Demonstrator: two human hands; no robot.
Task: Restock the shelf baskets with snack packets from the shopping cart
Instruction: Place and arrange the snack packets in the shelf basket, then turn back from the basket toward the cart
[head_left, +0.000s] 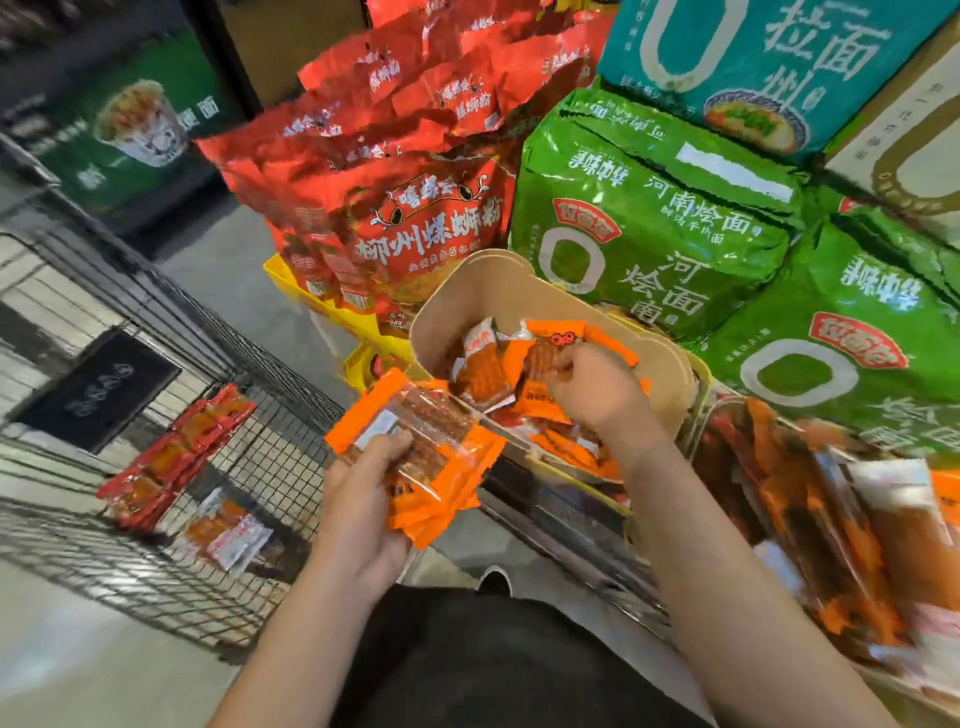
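My left hand (366, 499) grips a stack of orange snack packets (426, 447) just left of a beige shelf basket (485, 291). My right hand (597, 387) is inside that basket, its fingers curled round an orange packet (540, 358) that lies on top of several more packets there. At the left stands the wire shopping cart (156, 571), with red and orange packets (176, 457) still lying in it. A second basket (852, 525) at the right is full of similar orange packets, blurred.
Big red noodle bags (415, 228) and green noodle bags (660, 228) are stacked behind the baskets, with a teal pack (769, 67) above. A yellow display edge (332, 306) sits under the red bags. Grey floor lies between cart and shelf.
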